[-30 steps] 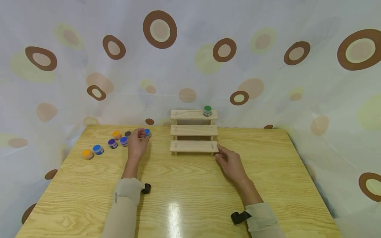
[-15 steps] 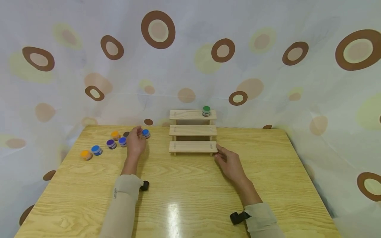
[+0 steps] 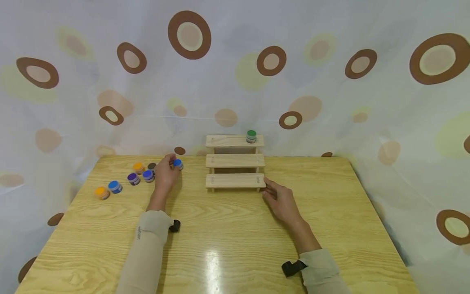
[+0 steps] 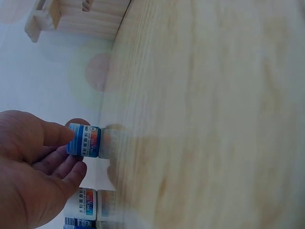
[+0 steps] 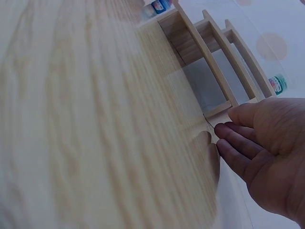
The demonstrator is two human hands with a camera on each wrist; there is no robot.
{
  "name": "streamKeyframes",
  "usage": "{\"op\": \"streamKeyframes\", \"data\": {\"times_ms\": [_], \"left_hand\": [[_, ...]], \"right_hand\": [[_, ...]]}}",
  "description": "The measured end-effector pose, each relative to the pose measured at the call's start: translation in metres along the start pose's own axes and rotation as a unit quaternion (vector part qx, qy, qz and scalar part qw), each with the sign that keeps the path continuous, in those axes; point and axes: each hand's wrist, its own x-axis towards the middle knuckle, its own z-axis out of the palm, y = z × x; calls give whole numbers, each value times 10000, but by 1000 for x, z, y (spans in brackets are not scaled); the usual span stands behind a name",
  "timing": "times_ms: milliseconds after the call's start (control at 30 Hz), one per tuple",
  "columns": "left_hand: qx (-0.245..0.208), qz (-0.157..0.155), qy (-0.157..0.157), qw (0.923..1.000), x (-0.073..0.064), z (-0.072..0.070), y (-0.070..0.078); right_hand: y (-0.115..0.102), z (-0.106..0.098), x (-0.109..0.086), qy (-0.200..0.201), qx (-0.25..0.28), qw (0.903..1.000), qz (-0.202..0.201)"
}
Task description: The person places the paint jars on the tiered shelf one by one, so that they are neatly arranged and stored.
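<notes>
At the back left of the table, my left hand (image 3: 167, 173) pinches a small blue-lidded paint jar (image 4: 85, 140) between thumb and fingers. In the left wrist view this jar's base meets the tabletop. My right hand (image 3: 282, 202) touches the right end of the lowest step of a three-step wooden rack (image 3: 235, 180). Its thumb reaches the step's corner in the right wrist view, and the other fingers extend loosely beside it. A green-lidded paint jar (image 3: 251, 136) stands on the top step, near its right end.
Left of my left hand stand several paint jars: orange (image 3: 138, 167), black (image 3: 151, 166), violet-blue (image 3: 148, 175), purple (image 3: 133, 178), blue (image 3: 115, 186) and another orange (image 3: 101, 192). A patterned curtain (image 3: 227, 81) hangs behind the wood-grain table (image 3: 205, 241).
My left hand has shifted slightly, its fingers closing in on the blue-lidded jar. The right hand keeps its place at the rack. The whole head view drifts a little to the left.
</notes>
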Motion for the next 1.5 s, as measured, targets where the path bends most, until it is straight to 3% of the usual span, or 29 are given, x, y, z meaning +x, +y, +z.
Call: {"op": "streamKeyframes", "data": {"times_ms": [333,733,933,1167,1500], "left_hand": [[99,58,42,9999,3,4,1],[-3,323,-224,9992,0,11,17],[-79,632,-306,9975,-3,12,31],[-9,1195,-140,9927,-4,8,57],[147,1486,-92,9887,-8,-4,84]], "right_hand": [[0,1,0,13,11,10000,59],[3,1,0,-3,29,10000,72],[4,3,1,53,13,10000,30],[4,1,1,51,-27,10000,52],[1,1,1,21,43,10000,46]]}}
